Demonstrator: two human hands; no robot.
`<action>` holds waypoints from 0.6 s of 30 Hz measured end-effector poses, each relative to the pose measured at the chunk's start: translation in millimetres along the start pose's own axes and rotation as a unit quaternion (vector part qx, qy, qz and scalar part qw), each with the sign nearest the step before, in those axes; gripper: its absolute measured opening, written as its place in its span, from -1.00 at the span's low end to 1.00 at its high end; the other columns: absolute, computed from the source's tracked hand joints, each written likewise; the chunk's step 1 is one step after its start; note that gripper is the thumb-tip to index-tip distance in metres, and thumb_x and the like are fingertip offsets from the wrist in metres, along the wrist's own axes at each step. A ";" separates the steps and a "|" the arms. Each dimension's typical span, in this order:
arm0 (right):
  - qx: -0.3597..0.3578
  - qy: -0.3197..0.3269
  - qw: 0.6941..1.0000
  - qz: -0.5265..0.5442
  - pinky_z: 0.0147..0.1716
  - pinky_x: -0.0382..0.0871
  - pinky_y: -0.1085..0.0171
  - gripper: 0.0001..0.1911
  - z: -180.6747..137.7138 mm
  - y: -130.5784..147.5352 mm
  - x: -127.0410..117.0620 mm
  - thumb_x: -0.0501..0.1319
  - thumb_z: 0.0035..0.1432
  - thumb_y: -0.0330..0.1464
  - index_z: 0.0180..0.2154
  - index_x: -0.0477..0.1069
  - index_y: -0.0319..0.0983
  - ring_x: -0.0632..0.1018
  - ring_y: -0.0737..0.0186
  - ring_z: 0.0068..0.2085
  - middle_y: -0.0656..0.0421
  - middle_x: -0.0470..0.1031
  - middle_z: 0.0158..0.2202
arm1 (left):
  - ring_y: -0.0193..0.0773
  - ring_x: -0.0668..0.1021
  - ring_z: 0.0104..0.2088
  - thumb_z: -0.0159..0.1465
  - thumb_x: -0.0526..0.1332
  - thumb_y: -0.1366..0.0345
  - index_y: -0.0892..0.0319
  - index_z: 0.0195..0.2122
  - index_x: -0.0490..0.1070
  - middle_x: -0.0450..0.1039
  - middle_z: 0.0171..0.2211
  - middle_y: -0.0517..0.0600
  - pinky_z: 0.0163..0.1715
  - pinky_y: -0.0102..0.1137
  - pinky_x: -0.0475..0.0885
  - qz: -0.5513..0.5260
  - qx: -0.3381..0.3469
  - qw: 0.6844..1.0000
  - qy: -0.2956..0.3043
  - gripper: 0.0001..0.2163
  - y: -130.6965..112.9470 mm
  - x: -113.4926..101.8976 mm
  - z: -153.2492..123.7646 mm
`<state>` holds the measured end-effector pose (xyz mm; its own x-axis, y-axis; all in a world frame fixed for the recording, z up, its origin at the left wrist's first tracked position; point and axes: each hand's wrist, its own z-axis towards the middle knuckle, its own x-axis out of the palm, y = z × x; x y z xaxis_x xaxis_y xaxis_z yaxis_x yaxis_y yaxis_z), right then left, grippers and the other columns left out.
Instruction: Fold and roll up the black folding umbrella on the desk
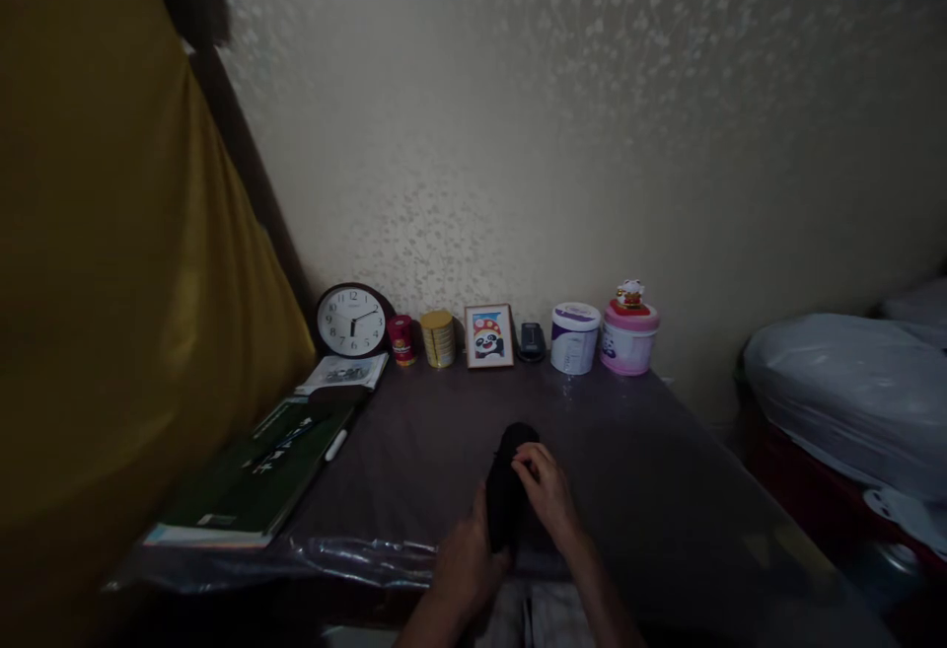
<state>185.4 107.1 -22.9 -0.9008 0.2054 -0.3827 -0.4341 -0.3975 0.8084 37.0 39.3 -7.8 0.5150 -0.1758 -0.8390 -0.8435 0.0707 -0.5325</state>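
A long, dark black object [506, 490] with a rounded top, like a soft pouch or a case, is held over the near part of the table; its exact kind cannot be made out in the dim light. My left hand [470, 551] wraps around its lower left side, thumb along the edge. Over its upper right side, my right hand [544, 485] has thumb and fingertips pinched together against the black surface. Whatever small part lies between those fingertips is too dark to see.
Along the wall stand a clock [352, 321], a red can [401, 340], a yellow tin [437, 339], a framed panda picture [489, 336], a small dark device [531, 341] and two tubs [575, 339]. Green book [277, 466] and white pen [335, 445] lie left, beside a yellow curtain [140, 234].
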 end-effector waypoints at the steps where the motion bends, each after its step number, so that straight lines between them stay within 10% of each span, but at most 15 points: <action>1: 0.012 0.009 1.000 0.028 -0.22 0.32 0.25 -0.87 -0.3 0.4 0.2 0.11 0.06 -0.29 -0.44 0.36 -0.19 0.45 0.22 -0.24 0.15 0.42 -0.32 | -0.14 0.50 -0.13 0.03 0.10 0.34 0.24 0.22 -0.21 0.44 -0.10 0.14 -0.24 -0.40 0.33 0.005 -0.001 1.000 0.002 -0.27 0.7 -0.3 0.4; 8: 0.133 0.076 0.962 0.225 -0.45 0.36 0.33 -0.63 -7.7 5.1 -6.6 0.23 -0.10 -0.16 -0.24 0.37 -0.20 0.43 0.34 -0.45 0.24 0.37 -0.41 | -0.21 0.52 -0.17 0.04 0.11 0.32 0.17 0.18 -0.11 0.47 -0.16 0.05 -0.28 -0.48 0.32 0.009 0.011 1.000 0.007 -0.34 4.4 -6.0 1.9; 18: -0.001 0.175 0.976 0.131 -0.31 0.36 0.26 -0.75 -23.7 32.7 -36.7 0.14 0.04 -0.19 -0.48 0.47 -0.21 0.47 0.24 -0.36 0.15 0.44 -0.45 | -0.15 0.52 -0.21 0.11 0.06 0.26 0.28 0.02 0.15 0.46 -0.20 0.12 -0.32 -0.42 0.34 0.093 -0.011 0.996 -0.017 -0.57 -1.5 -10.8 4.5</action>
<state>203.9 65.4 6.9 -0.9300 -0.2218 -0.2930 -0.1883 -0.3970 0.8983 33.3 45.6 1.5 0.3551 -0.1281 -0.9260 -0.9272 0.0778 -0.3663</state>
